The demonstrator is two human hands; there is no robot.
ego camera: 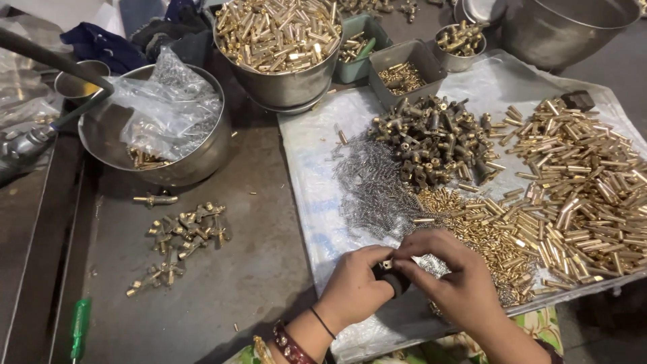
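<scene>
- Left hand (354, 286) clenched around small dark fitting (389, 273), near edge of bench (256, 269).
- Right hand (455, 273) pinching top of same fitting, fingertips together; something small possibly between them, cannot tell.
- Step judged: assembly, seating a part into fitting.
- Within reach: steel springs (374, 185) just beyond hands, brass pins (586, 189) right, dark fittings heap (435, 138) far.
- Finished pieces (182, 239) left.
- Next move likely calls for steady alignment, firm push.

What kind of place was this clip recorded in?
Most likely a small assembly workshop bench: heaps of brass parts, a pile of tiny steel springs, steel bowls of fittings, and both hands joining a small dark piece.
</scene>
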